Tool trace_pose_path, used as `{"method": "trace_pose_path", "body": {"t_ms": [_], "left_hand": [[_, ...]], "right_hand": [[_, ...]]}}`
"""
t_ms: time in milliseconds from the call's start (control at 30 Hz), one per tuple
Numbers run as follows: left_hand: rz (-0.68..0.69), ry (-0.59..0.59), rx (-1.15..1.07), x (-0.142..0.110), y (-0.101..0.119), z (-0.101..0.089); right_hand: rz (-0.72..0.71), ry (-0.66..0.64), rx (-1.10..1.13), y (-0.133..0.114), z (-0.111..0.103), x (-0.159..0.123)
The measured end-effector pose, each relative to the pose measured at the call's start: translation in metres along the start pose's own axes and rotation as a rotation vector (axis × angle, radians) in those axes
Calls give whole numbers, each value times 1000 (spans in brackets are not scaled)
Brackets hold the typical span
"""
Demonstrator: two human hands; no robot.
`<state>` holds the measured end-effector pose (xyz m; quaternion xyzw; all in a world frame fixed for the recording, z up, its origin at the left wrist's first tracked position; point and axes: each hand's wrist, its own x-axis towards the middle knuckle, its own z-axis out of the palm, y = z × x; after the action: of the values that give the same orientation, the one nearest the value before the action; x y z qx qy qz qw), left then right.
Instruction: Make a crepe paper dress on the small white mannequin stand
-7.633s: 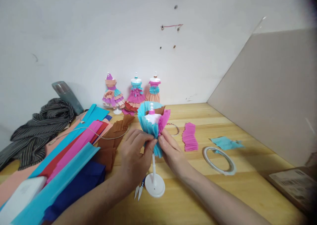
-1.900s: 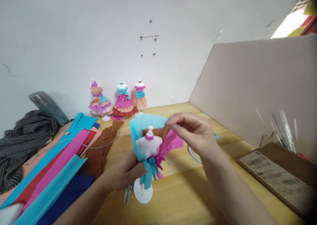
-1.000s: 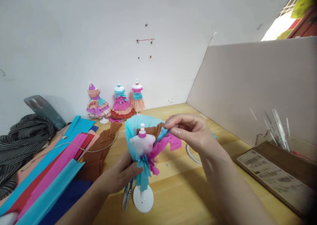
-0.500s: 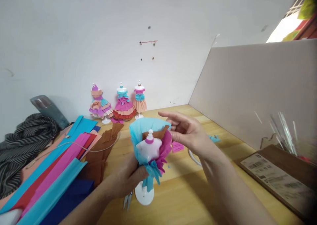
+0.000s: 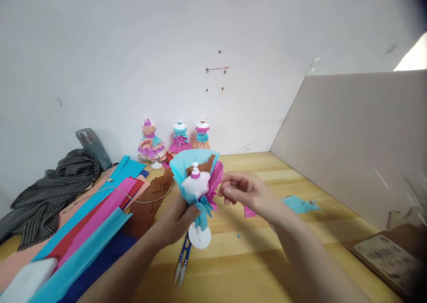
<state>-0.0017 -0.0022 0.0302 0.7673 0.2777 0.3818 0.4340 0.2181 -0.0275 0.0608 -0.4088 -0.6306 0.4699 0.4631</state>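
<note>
A bottle [image 5: 95,149] tilts beside striped cloth [image 5: 63,176]; 3 dressed mannequins [image 5: 180,140] stand rightward.

mannequin [image 5: 196,186] partly hidden, label [image 5: 383,255] print blurred

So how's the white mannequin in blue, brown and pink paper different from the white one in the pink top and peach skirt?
The front mannequin is held in the left hand; the back mannequin stands by the wall. The front mannequin's paper flares outward; the back mannequin's pink top hugs its chest. Both are white on top.
</note>
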Motion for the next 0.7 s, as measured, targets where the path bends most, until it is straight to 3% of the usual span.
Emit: {"method": "trace_pose_path", "body": {"t_ms": [133,267,367,433,533,700], "left_hand": [[-54,116,-78,16,-10,-24],[-65,195,-345,25,-24,-41],[-72,184,-492,28,-37,-42],[-78,133,-545,29,-43,-38],[-101,103,-531,28,-43,-29],[-52,23,-325,21,-23,-16]], "right_hand": [[28,-223,-238,12,9,2],[90,-333,-365,22,14,4],[104,-366,-396,29,15,7],[85,-324,-398,33,18,9],[-10,-151,-371,37,26,12],[-234,144,-329,33,46,9]]}}
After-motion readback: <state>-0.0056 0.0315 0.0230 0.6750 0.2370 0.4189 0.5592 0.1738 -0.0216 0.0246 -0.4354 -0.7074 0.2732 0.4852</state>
